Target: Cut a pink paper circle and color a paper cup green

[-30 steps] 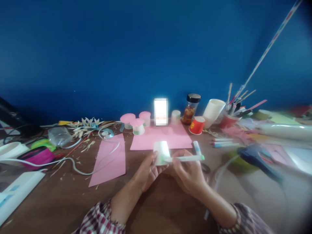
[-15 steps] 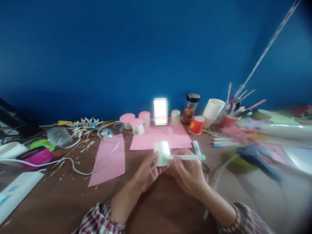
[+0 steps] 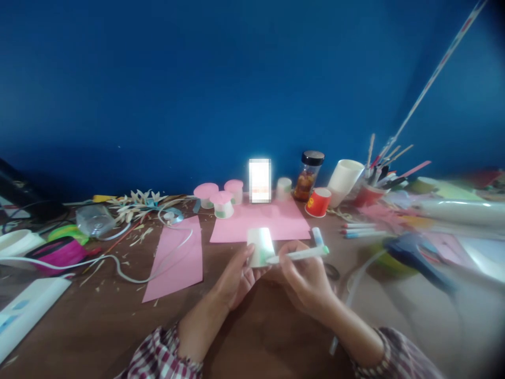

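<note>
Within the left hand point(image 3: 239, 275) sits a white cup point(image 3: 259, 246).

Between the hands point(image 3: 303, 276), the white cup point(image 3: 259, 243) shows green low down; the marker point(image 3: 313, 252) is white, green-ended. Maroon-and-white checks pattern the sleeves point(image 3: 168, 350). Beyond the hands: a pink sheet point(image 3: 232, 226), a red cup point(image 3: 320, 201) with yellow print, a blue wall point(image 3: 158, 95). Below them, brown surface point(image 3: 244, 345).

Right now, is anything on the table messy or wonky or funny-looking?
Yes. Thin pale scraps lie scattered on the left side of the brown table, like litter. A thin white cable strays across the pink paper sheet there, and the tall white cup beside the small red cup seems to lean.
</note>
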The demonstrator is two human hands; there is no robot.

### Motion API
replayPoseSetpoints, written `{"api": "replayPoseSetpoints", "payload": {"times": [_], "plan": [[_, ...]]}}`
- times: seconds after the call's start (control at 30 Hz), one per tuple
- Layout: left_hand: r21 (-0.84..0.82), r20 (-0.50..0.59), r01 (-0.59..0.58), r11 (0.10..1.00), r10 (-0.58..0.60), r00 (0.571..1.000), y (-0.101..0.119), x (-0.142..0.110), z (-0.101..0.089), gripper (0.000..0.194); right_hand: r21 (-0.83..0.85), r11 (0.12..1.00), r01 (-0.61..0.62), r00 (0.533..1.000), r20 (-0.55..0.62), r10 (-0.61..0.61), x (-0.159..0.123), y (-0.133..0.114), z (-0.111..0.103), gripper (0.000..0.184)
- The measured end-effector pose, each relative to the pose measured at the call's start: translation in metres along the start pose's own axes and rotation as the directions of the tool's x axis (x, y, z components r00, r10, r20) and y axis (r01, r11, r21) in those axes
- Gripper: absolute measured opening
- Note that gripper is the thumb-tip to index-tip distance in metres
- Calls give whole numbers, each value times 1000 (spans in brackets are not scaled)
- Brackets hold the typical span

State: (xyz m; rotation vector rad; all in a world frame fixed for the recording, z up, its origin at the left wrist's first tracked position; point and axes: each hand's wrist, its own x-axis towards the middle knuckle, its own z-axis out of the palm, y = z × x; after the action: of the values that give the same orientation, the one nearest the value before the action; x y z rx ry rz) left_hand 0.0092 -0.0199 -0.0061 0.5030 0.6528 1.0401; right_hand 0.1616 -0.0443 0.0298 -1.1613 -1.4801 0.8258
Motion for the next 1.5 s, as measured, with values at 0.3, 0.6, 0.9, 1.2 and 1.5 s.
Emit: {"api": "replayPoseSetpoints", "payload": {"times": [0.3, 0.6, 0.9, 1.2, 1.5], "plan": [[25, 8, -39, 999, 38, 999, 0, -1, 3, 27, 3, 1000, -8, 999, 33, 8, -1, -1, 1, 8], [8, -8, -22, 1000, 22, 1000, 0, -2, 2, 29, 5, 1000, -21, 1000, 0, 21, 0, 2, -2, 9], [-3, -2, -36, 999, 36, 999, 0, -2, 0, 30, -12, 1000, -11, 1000, -18, 11, 0, 3, -3, 11], [-45, 41, -3, 999, 5, 999, -1, -1, -1, 38, 70, 997, -14, 996, -82, 20, 0, 0, 1, 10], [8, 49, 45, 999, -46, 998, -2, -4, 0, 43, 136, 990, -31, 997, -61, 39, -1, 4, 3, 9]]}}
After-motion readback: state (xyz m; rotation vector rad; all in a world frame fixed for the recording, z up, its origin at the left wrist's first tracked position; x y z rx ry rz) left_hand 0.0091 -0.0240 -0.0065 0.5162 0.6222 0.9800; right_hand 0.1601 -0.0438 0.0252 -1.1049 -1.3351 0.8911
